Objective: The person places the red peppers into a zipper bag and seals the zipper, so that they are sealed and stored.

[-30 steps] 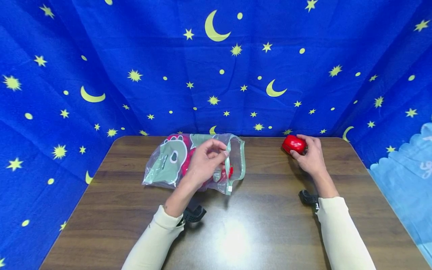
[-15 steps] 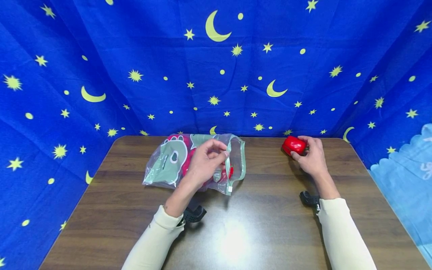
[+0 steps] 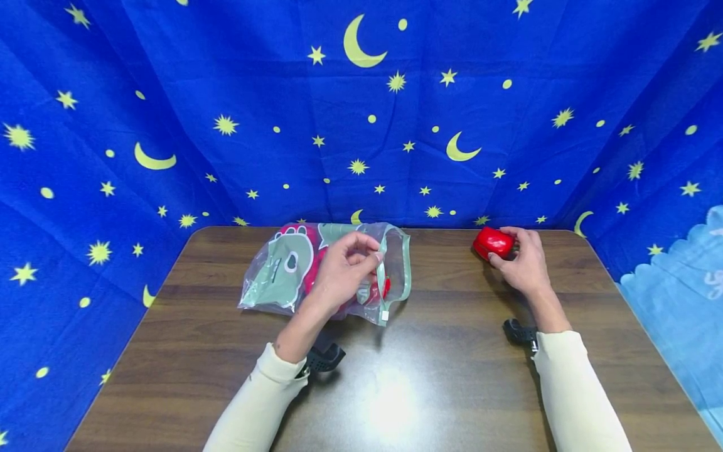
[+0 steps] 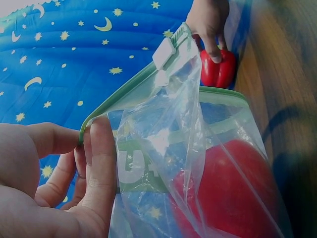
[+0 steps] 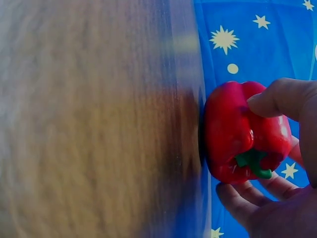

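A clear zip bag (image 3: 402, 267) with a green edge and printed green shapes lies on its side at the back left of the table. My left hand (image 3: 344, 270) pinches the upper edge of its mouth between thumb and fingers, lifting that side. In the left wrist view a white slider (image 4: 164, 53) sits at one end of the zip, and a large red thing (image 4: 242, 191) shows inside the bag. Towards the back right, my right hand (image 3: 522, 260) grips a red bell pepper (image 3: 491, 243), thumb and fingers around its sides. Its green stem (image 5: 255, 162) points towards the palm.
The brown wooden table (image 3: 452, 351) reaches back to a blue curtain (image 3: 271, 100) with moons and stars. The bell pepper is close to the table's back edge. A light blue cloth (image 3: 678, 295) hangs at the right side. A black wrist device (image 3: 518, 333) sits by each cuff.
My right hand has edged very slightly to the right. The left hand pinches the bag's edge at the same spot throughout.
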Action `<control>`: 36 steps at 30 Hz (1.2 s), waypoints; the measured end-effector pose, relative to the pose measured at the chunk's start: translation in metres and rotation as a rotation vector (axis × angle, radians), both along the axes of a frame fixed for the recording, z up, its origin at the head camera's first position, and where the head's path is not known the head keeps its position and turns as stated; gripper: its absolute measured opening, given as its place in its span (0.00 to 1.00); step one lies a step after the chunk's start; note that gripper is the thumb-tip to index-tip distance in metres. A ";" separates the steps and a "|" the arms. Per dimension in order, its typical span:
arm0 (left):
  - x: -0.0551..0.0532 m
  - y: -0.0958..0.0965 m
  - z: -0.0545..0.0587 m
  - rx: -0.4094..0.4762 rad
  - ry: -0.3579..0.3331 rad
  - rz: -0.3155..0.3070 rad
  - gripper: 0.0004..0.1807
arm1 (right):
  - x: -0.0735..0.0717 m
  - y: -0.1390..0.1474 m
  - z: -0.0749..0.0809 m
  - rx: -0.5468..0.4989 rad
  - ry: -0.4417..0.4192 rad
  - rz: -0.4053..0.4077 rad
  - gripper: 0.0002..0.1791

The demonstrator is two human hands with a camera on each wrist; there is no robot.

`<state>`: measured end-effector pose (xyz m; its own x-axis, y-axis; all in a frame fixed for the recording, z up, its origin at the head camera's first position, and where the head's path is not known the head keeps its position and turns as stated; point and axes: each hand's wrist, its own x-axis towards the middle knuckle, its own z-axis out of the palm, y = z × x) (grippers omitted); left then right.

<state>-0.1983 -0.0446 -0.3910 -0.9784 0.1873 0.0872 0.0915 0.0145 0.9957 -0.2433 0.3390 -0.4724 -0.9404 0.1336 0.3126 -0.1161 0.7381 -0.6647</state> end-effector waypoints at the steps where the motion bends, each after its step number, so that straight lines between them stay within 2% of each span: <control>1: 0.000 0.000 0.000 -0.001 -0.002 0.000 0.07 | 0.000 0.000 0.000 0.003 -0.002 -0.002 0.32; 8: 0.000 0.000 0.001 0.006 -0.002 0.000 0.07 | -0.001 0.002 0.000 0.004 -0.040 0.031 0.39; 14: 0.000 0.000 0.001 0.001 -0.006 -0.001 0.07 | -0.002 0.004 -0.001 0.026 -0.074 0.031 0.39; 20: 0.001 0.000 0.002 -0.002 -0.009 0.001 0.07 | -0.002 0.007 -0.001 0.011 -0.053 0.038 0.38; 29: 0.001 0.000 0.002 -0.006 -0.004 -0.009 0.07 | 0.000 0.005 0.009 -0.042 -0.015 0.071 0.38; 36: 0.001 -0.001 0.002 -0.004 -0.003 -0.009 0.07 | 0.001 -0.002 0.017 -0.088 -0.003 0.145 0.38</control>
<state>-0.1971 -0.0457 -0.3889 -0.9770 0.1961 0.0837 0.0889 0.0180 0.9959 -0.2427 0.3365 -0.4557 -0.9528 0.0233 0.3027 -0.2149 0.6526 -0.7266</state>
